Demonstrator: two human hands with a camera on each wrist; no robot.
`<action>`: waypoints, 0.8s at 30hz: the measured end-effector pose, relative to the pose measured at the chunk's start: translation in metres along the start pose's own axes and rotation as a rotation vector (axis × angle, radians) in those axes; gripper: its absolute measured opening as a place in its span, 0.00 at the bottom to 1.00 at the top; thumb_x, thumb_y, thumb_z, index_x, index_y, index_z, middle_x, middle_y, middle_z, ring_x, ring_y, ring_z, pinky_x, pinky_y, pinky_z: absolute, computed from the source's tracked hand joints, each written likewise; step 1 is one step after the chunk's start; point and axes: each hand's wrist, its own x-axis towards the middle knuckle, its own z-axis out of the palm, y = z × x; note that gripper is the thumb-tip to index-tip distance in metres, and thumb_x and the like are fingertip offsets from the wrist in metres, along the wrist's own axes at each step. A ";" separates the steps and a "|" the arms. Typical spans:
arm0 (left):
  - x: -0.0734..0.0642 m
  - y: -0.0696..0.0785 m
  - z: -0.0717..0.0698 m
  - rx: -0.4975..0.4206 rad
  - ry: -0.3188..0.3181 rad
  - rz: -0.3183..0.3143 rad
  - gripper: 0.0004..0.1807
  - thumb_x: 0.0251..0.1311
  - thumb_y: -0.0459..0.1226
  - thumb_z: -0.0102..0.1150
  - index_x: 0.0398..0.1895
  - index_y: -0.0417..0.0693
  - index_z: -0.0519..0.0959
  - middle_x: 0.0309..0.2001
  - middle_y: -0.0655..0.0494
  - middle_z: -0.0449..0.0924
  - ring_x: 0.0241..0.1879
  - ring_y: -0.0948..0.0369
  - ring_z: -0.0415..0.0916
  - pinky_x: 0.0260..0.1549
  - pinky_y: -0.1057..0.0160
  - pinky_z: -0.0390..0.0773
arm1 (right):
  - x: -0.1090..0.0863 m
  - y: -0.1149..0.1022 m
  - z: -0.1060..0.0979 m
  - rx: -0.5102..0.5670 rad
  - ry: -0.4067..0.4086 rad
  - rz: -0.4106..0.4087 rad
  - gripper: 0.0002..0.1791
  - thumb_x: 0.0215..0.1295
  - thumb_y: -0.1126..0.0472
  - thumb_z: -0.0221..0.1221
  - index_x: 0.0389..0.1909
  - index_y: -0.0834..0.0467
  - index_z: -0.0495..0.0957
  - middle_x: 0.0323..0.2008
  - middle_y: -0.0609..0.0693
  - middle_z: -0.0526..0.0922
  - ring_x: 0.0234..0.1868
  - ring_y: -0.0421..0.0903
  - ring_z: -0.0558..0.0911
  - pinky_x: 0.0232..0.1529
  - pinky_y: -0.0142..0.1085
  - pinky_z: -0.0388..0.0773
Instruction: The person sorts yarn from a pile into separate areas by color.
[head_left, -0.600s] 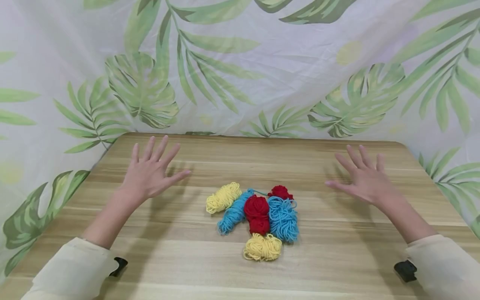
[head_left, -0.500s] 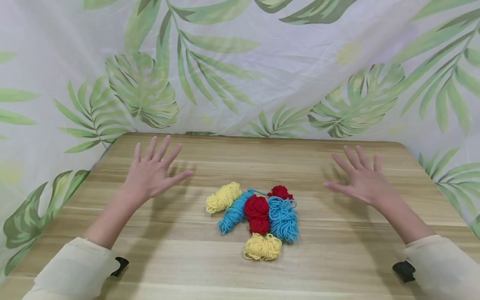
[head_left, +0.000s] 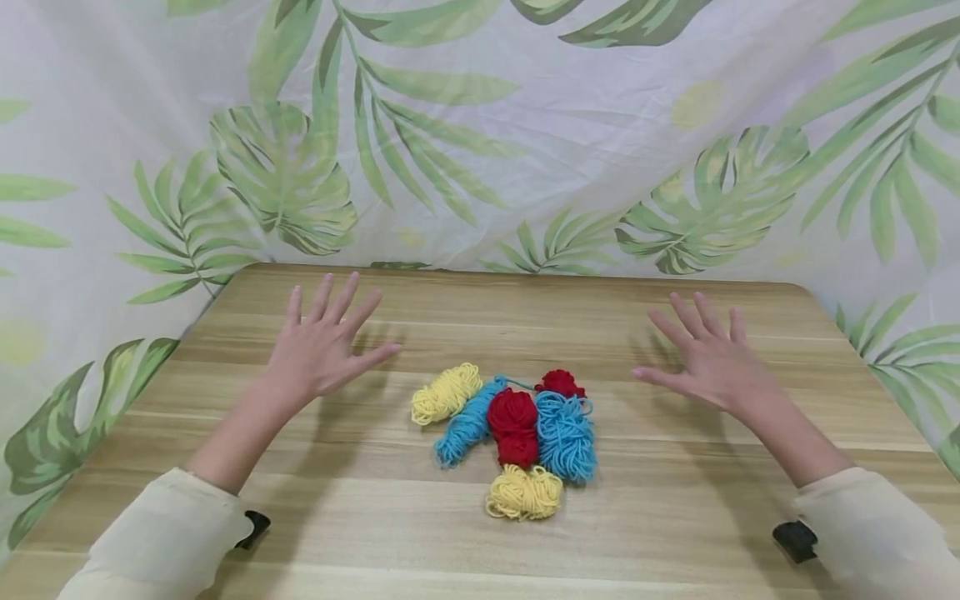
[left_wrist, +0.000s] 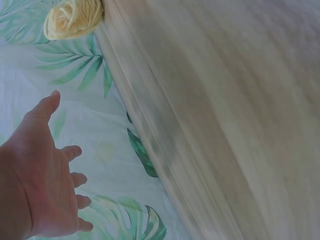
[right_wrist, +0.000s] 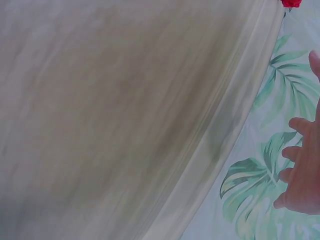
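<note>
Several small yarn bundles lie together mid-table in the head view. A yellow skein [head_left: 447, 393] is at the left, beside a slim blue skein [head_left: 470, 421]. Red yarn [head_left: 513, 427] sits in the middle, with a fuller blue skein [head_left: 566, 437] to its right. Behind that is a red bundle [head_left: 560, 383], and a second yellow skein [head_left: 524, 492] lies in front. My left hand [head_left: 315, 350], fingers spread, hovers left of the yarn and holds nothing. On the other side my right hand [head_left: 712, 367] is likewise spread and bare, its thumb toward the yarn.
The wooden table [head_left: 375, 533] has rounded far corners. A leaf-printed cloth [head_left: 555, 133] hangs behind it. Black straps or mounts show at both sleeve cuffs [head_left: 176, 525].
Both hands have moved inward, the left one to the right and the right one to the left, fingers still spread. The yarn has stayed in place.
</note>
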 end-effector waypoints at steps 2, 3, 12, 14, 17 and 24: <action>0.001 0.002 0.001 -0.005 0.003 0.004 0.51 0.69 0.72 0.41 0.84 0.52 0.51 0.84 0.43 0.34 0.81 0.38 0.28 0.74 0.31 0.27 | 0.001 -0.003 0.000 -0.002 0.003 -0.006 0.54 0.66 0.26 0.56 0.82 0.55 0.54 0.82 0.65 0.44 0.81 0.68 0.38 0.71 0.75 0.30; 0.002 0.003 0.002 -0.007 0.003 0.007 0.51 0.69 0.72 0.41 0.84 0.52 0.51 0.84 0.43 0.34 0.81 0.39 0.28 0.74 0.31 0.27 | 0.002 -0.004 0.000 -0.003 0.006 -0.009 0.54 0.66 0.26 0.56 0.82 0.55 0.54 0.82 0.65 0.44 0.81 0.68 0.38 0.71 0.75 0.30; 0.006 0.014 0.004 -0.001 0.023 0.042 0.49 0.69 0.70 0.44 0.83 0.51 0.54 0.84 0.42 0.38 0.81 0.39 0.31 0.74 0.31 0.30 | 0.009 -0.018 0.003 -0.011 0.005 -0.034 0.54 0.66 0.25 0.55 0.83 0.54 0.54 0.82 0.64 0.45 0.82 0.66 0.37 0.72 0.73 0.31; 0.007 0.016 0.004 -0.001 0.028 0.049 0.48 0.70 0.69 0.45 0.83 0.51 0.55 0.84 0.42 0.38 0.81 0.39 0.31 0.74 0.30 0.31 | 0.010 -0.020 0.004 -0.013 0.004 -0.041 0.54 0.66 0.25 0.54 0.83 0.54 0.54 0.82 0.64 0.45 0.82 0.66 0.38 0.72 0.73 0.30; 0.008 0.019 0.005 0.000 0.035 0.060 0.48 0.70 0.69 0.45 0.83 0.51 0.55 0.84 0.42 0.39 0.81 0.39 0.32 0.74 0.30 0.32 | 0.011 -0.024 0.005 -0.016 0.008 -0.052 0.54 0.66 0.25 0.54 0.82 0.54 0.55 0.82 0.64 0.46 0.82 0.66 0.38 0.73 0.73 0.30; 0.009 0.024 0.008 0.006 0.049 0.085 0.47 0.69 0.67 0.48 0.83 0.52 0.57 0.83 0.42 0.42 0.81 0.39 0.35 0.75 0.31 0.38 | 0.013 -0.033 0.006 -0.019 0.023 -0.078 0.52 0.67 0.27 0.55 0.82 0.55 0.56 0.82 0.63 0.46 0.82 0.66 0.41 0.73 0.74 0.36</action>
